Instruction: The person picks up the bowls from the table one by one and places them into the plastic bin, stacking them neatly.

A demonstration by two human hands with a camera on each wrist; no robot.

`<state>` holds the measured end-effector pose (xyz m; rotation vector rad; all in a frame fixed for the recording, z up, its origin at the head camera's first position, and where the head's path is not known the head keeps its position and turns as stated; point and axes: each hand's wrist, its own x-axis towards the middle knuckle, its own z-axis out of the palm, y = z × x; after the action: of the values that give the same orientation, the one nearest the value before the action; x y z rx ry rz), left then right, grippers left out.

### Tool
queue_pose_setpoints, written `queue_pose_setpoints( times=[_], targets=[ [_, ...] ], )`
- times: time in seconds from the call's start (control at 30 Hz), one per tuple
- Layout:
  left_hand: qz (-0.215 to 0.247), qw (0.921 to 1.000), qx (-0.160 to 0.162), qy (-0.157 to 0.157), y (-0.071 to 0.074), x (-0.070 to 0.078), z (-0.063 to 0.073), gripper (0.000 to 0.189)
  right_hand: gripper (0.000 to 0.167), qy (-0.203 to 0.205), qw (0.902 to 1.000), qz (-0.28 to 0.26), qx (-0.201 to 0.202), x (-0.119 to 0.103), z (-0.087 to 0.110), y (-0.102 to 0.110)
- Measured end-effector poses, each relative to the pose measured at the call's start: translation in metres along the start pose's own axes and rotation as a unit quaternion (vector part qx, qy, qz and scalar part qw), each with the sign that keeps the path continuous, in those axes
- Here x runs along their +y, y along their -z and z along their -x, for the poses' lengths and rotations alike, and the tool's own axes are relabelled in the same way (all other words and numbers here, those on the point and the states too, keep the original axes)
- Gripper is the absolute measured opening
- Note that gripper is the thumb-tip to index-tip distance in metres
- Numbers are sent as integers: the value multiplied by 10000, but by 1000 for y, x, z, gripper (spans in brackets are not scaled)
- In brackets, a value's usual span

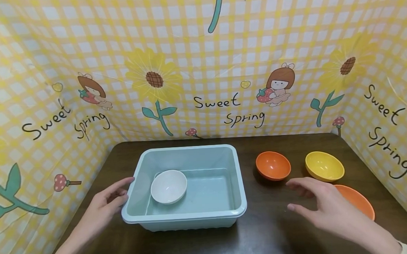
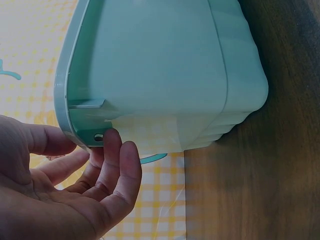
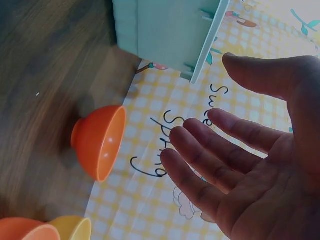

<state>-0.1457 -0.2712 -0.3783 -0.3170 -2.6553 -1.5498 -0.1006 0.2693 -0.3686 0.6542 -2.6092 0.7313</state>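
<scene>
A pale blue rectangular plastic basin [image 1: 209, 215] stands on the dark table. Inside it, toward the left, sits a white bowl [image 1: 168, 187]. My left hand [image 1: 105, 203] is at the basin's left side, its thumb and index fingertips at the rim; in the left wrist view the other fingers [image 2: 131, 162] bend loosely beneath the rim. Right of the basin, my right hand [image 1: 326, 203] hovers over the table with spread fingers and nothing in it. Just beyond its fingertips is an orange bowl [image 1: 273, 165]. A yellow bowl [image 1: 324, 166] lies behind it, and another orange bowl [image 1: 357, 201] is partly hidden by it.
A yellow checked cloth [image 1: 200, 65] with printed flowers and lettering walls the table [image 1: 267, 231] at the back and both sides. The bowls on the right stand close to one another near the table's right edge.
</scene>
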Motion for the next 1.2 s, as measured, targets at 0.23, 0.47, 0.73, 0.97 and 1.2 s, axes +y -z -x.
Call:
queue_pose_setpoints(
  times=[0.23,0.47,0.73,0.97,1.2],
  targets=[
    [-46,10000,13,-15,1,0,-1,44,49,-130,9998,42,130,10,7,5],
    [-76,10000,6,19,1,2,-1,44,47,-650,9974,298,15,21,13,12],
    [-32,10000,-6,-63,1,1,-1,44,47,-659,9967,443,145,34,20,13],
    [48,10000,-40,8,1,0,0,44,46,-852,9953,451,128,45,28,16],
    [28,10000,-43,-63,0,0,0,44,53,-980,9938,478,206,55,36,20]
  ],
)
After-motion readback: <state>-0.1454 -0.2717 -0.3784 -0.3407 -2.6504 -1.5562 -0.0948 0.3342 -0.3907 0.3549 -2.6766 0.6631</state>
